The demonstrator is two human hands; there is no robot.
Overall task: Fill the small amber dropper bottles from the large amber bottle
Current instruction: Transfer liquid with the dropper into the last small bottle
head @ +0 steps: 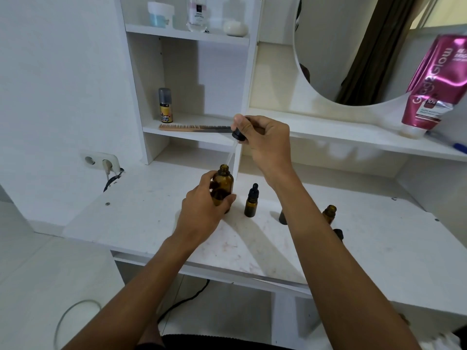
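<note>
The left hand (204,205) grips the large open-necked amber glass bottle (223,186) upright on the white tabletop (379,248). At one o'clock above it, the right hand (265,142) pinches a black-capped glass dropper (235,145). A small capped amber dropper bottle (251,201) stands at three o'clock.

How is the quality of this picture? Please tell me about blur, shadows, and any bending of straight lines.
Head view: the dropper in the right hand has a faint, hard-to-see glass tube; the large amber bottle in the left hand is fairly sharp; the arms throw soft shadows on the tabletop; the wide lens bends the shelf edges and stretches the pink tube at the right border.
</note>
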